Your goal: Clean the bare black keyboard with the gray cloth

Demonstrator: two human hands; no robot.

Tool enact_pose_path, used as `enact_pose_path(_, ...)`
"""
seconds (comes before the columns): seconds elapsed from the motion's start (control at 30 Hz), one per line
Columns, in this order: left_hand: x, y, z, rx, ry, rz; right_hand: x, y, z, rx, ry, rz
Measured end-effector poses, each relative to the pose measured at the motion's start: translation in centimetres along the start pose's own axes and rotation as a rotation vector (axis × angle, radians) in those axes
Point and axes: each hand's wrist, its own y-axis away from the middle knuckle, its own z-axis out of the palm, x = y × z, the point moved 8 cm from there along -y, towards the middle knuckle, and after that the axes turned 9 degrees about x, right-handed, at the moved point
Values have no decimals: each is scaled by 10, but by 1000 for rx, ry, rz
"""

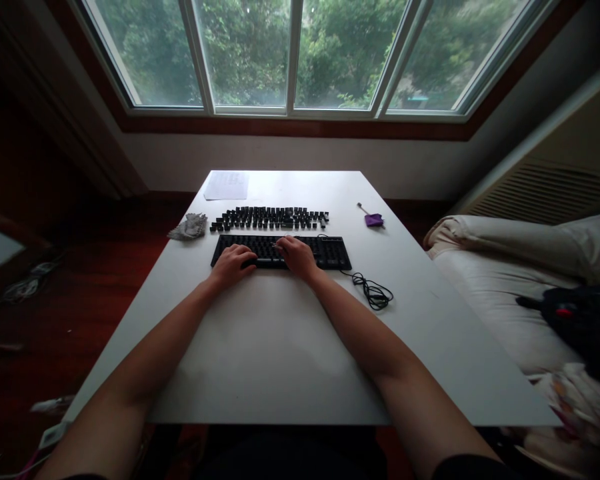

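Observation:
A black keyboard (330,252) lies across the middle of a white table (280,347). My left hand (231,263) rests on its left half with the fingers curled down onto it. My right hand (297,257) rests near its centre, fingers bent onto the keys; whether it pinches anything is too small to tell. Just behind the keyboard, several loose black keycaps (270,217) are laid out in rows. The keyboard's black cable (375,293) lies coiled to the right.
A crumpled grey cloth (189,227) sits left of the keycaps, a sheet of paper (227,185) at the far left corner, a small purple tool (373,219) to the right. A cushioned seat with a black object (580,320) stands right of the table. Windows face me.

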Motion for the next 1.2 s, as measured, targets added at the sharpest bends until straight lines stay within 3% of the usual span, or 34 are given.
enact_pose_path(0.27,-8,2,2,-9,2,-57,-20,4,13,-147,25,-119)
enact_pose_path(0.6,-23,5,-8,6,13,-118,-35,9,21,-205,74,-225)
enact_pose_path(1.2,-33,7,-8,20,73,-91,-42,4,30,-183,-22,-177)
